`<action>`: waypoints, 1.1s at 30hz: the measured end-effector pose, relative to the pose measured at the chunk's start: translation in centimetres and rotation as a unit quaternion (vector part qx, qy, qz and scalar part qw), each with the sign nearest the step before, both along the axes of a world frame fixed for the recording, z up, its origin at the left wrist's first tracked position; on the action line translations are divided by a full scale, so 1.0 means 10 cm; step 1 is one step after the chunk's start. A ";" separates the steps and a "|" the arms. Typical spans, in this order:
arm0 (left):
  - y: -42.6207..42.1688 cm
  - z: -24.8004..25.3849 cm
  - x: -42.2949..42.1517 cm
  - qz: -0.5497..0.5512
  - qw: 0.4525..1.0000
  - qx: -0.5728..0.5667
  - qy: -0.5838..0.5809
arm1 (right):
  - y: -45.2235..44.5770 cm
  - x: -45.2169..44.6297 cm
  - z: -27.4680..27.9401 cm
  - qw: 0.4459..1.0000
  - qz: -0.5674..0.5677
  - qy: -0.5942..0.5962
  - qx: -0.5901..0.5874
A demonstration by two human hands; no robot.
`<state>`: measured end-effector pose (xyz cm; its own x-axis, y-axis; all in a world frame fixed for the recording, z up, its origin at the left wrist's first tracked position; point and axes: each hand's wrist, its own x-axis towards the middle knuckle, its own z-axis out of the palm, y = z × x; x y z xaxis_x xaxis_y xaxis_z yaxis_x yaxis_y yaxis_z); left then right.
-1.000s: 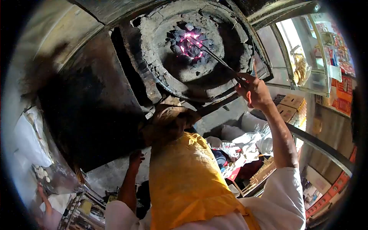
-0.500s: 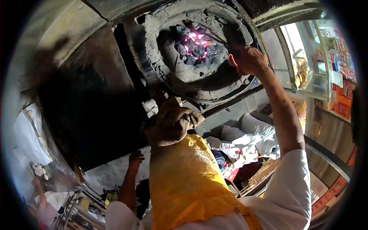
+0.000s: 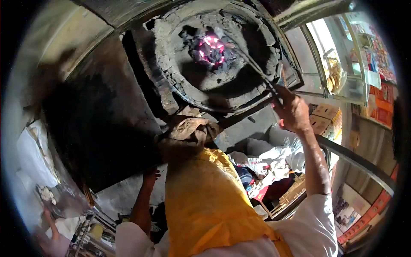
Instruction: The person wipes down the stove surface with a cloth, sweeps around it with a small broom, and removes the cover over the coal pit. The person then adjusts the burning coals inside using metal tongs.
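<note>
Metal tongs (image 3: 255, 65) are held in my right hand (image 3: 293, 112), whose fingers are wrapped round their handles at the stove's right edge. The tips of the tongs reach the upper right side of the coals (image 3: 212, 49), which glow pink in the middle. The coals lie in a round clay stove (image 3: 169, 64) with a cracked rim. Below the dark counter's edge hangs my left hand (image 3: 150, 176), partly in shadow, with its fingers a little apart and nothing seen in them. A crumpled brown cloth (image 3: 188, 130) lies between the stove and the yellow apron (image 3: 205, 197).
A dark, sooty counter (image 3: 98, 128) adjoins the stove on the left. White sacks (image 3: 282, 145) and cardboard boxes (image 3: 325, 118) are below right, near a metal rail (image 3: 359, 162). Another person's arm (image 3: 51, 222) shows at lower left, by a pale bag (image 3: 36, 156).
My right hand moved in over the stove's right side, then back down and right with the tongs. The coals look slightly rearranged. My left hand has hardly moved.
</note>
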<state>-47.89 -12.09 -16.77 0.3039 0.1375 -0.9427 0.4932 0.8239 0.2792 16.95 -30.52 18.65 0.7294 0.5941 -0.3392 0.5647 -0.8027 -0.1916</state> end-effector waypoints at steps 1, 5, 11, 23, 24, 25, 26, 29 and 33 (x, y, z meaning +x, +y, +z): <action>-0.01 -0.01 0.04 0.003 1.000 -0.019 -0.016 | -0.10 -0.01 -0.08 1.000 -0.002 -0.002 0.007; -0.08 0.13 0.31 -0.152 0.976 0.099 0.118 | -0.32 -0.07 -0.15 0.999 0.025 -0.014 -0.027; -0.15 0.22 0.26 -0.110 0.982 0.112 0.107 | -0.46 -0.23 0.12 0.988 -0.112 0.100 0.023; -0.21 0.11 0.13 -0.037 0.995 0.067 0.065 | -0.11 -0.16 -0.41 0.999 -0.032 0.000 -0.018; -0.21 0.15 0.12 -0.054 0.993 0.060 0.085 | -0.06 -0.16 -0.39 1.000 -0.017 0.004 0.017; -0.20 0.18 0.19 -0.070 0.991 0.055 0.102 | 0.04 -0.12 -0.34 0.999 0.000 0.004 0.054; -0.20 0.22 0.25 -0.068 0.991 0.053 0.099 | 0.23 -0.11 -0.26 0.999 0.010 0.005 0.046; -0.15 0.38 0.42 -0.098 0.983 0.064 0.143 | 0.58 0.16 -0.59 0.999 0.035 -0.019 -0.021; -0.06 0.42 0.36 -0.074 0.990 0.064 0.102 | 1.08 0.28 -0.93 0.999 0.005 -0.014 -0.052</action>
<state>-44.28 -12.70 -12.62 0.1338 0.2271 -0.9646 0.6631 0.7029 0.2575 19.75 -19.71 9.39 0.7342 0.5635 -0.3787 0.5764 -0.8121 -0.0909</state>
